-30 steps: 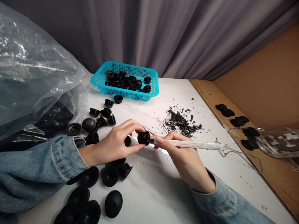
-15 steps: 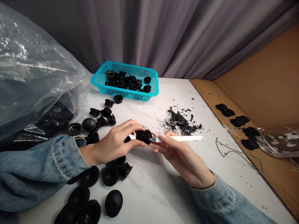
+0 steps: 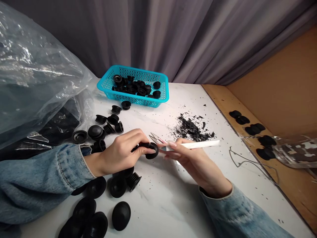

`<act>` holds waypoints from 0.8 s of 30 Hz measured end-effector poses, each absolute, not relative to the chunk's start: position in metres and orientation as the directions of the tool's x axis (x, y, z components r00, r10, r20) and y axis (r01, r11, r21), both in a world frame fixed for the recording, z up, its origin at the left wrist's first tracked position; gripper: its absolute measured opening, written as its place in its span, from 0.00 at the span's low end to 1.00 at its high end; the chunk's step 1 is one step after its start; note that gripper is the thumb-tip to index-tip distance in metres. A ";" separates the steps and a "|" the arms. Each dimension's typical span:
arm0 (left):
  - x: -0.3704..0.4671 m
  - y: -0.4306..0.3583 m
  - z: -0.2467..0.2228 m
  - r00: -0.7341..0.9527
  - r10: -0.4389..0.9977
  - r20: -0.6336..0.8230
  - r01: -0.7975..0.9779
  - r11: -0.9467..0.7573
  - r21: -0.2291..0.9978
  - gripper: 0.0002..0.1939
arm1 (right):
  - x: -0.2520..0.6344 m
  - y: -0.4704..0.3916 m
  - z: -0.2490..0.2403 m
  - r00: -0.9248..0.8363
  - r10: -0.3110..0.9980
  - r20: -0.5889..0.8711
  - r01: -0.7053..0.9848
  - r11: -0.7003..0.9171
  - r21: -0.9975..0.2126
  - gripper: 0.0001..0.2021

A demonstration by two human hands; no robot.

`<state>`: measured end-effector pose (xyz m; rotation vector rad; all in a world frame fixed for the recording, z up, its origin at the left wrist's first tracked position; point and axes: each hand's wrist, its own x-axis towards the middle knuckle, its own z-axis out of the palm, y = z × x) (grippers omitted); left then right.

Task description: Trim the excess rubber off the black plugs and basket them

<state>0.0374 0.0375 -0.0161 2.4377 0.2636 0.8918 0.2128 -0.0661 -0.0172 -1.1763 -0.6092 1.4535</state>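
Thumb and fingers of my left hand (image 3: pixel 127 148) pinch a black rubber part (image 3: pixel 151 151), whose rounded end points toward my right hand. My right hand (image 3: pixel 190 158) is closed round small snips (image 3: pixel 156 138) with open blades, and round a white-handled tool (image 3: pixel 200 144) lying across the fingers. The snips' blades point left, just above and beside the black part. Black ribbed parts (image 3: pixel 109 128) lie on the white table to the left, and larger black domed ones (image 3: pixel 121 216) are nearer the front. The fingers partly hide the held part.
A blue basket (image 3: pixel 109 91) at the back holds several black parts. Black scraps (image 3: pixel 192 129) are heaped right of centre. A clear plastic bag (image 3: pixel 42 69) fills the left. At the right are a bent wire (image 3: pixel 244 162) and black discs (image 3: pixel 266 140) on a wooden ledge (image 3: pixel 218 96).
The black part has turned in my left hand, from its ribbed side to its rounded end. My right hand has shifted slightly right, and the snips' blades now show clearly.
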 end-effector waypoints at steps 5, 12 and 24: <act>0.038 0.036 -0.016 0.801 0.385 0.459 0.061 -0.815 0.576 0.05 | 0.208 -0.071 -0.009 0.261 0.961 -0.086 -0.173 -0.041 -0.984 0.11; 0.038 0.035 -0.018 0.813 0.393 0.430 0.060 -0.791 0.609 0.07 | 0.203 -0.076 -0.013 0.258 0.966 0.030 0.053 0.017 -0.998 0.12; 0.037 0.035 -0.021 0.810 0.387 0.442 0.052 -0.797 0.602 0.08 | 0.204 -0.076 -0.019 0.239 0.950 0.204 0.241 0.145 -0.960 0.10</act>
